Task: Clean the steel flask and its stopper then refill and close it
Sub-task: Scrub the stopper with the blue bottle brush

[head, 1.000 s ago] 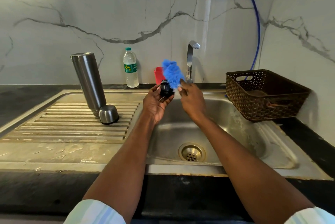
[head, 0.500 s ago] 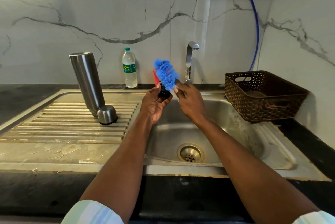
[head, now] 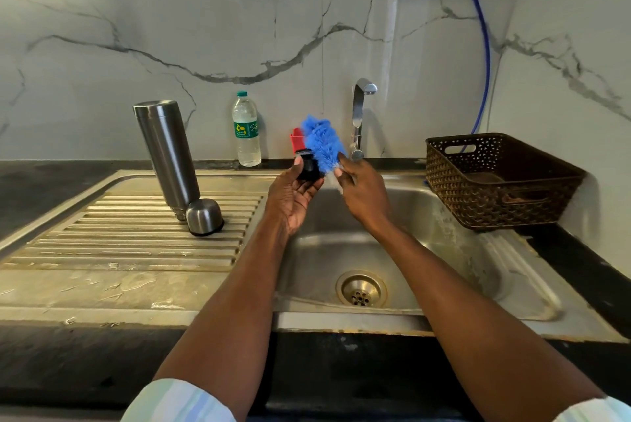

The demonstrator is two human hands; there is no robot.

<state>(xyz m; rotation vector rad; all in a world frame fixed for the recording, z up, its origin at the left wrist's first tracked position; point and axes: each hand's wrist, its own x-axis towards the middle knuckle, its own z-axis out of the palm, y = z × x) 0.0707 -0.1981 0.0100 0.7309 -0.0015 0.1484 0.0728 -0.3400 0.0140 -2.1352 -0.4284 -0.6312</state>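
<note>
The steel flask stands upside down and tilted on the ribbed drainboard, with its steel cup lid resting against its mouth. My left hand holds the black stopper above the sink basin. My right hand grips a blue bottle brush by its handle, bristles pointing up and pressed against the stopper.
A plastic water bottle and a red object stand at the back wall. The tap rises behind the basin, whose drain lies below my arms. A brown perforated basket sits at the right.
The brush has shifted slightly against the stopper between frames, first leftward then back right, while both hands stay above the basin. The flask and lid have not moved.
</note>
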